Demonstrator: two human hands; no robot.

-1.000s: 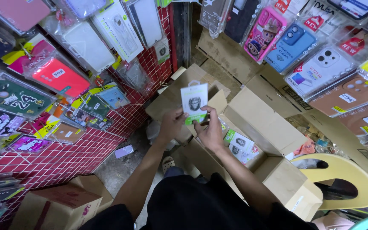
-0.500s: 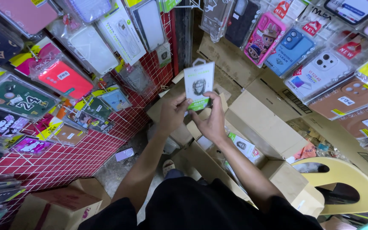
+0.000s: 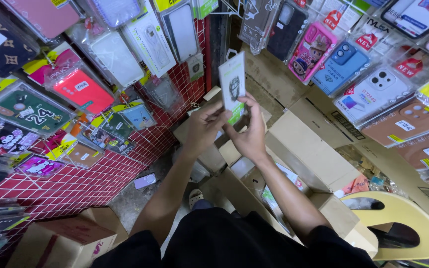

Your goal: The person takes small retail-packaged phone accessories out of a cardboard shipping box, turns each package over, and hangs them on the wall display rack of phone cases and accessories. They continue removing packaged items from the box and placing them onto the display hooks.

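A slim white packet (image 3: 232, 86) with a dark ring-shaped picture and a green lower edge is held upright in both hands. My left hand (image 3: 206, 127) pinches its lower left side. My right hand (image 3: 249, 133) grips its lower right side, fingers behind it. The packet is raised in front of a bare metal hook (image 3: 228, 8) on the wall display. Below the hands lie open cardboard boxes (image 3: 310, 149).
Packaged phone cases (image 3: 83, 89) hang on a red wire grid (image 3: 75, 186) at left and on the wall at right (image 3: 373, 89). A yellow plastic chair (image 3: 403, 226) stands at lower right. A closed carton (image 3: 63, 243) sits at lower left.
Both hands have lifted the packet from above the boxes up toward the hanging display, and it has turned more edge-on.
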